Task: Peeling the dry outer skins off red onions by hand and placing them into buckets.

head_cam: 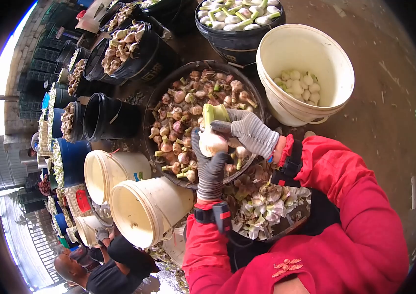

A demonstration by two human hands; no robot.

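A large garlic bulb (213, 144) with a thick green cut stem is held up over a dark round basin (208, 63) of unpeeled garlic. My left hand (210, 172), in a striped grey glove with dark fingers, cups the bulb from below and the left side. My right hand (254, 132), in a similar glove, pinches a pale green outer layer (222, 113) that curls away from the stem. The right thumb lies across the top of the bulb. Loose garlic skins (267, 207) are heaped below my hands, close to my lap.
A white bucket (285, 112) at right holds peeled bulbs. Beyond it stands a black tub (226, 38) of trimmed garlic. White buckets (173, 198) and a black bucket (125, 119) stand at left. A person (114, 273) sits at lower left.
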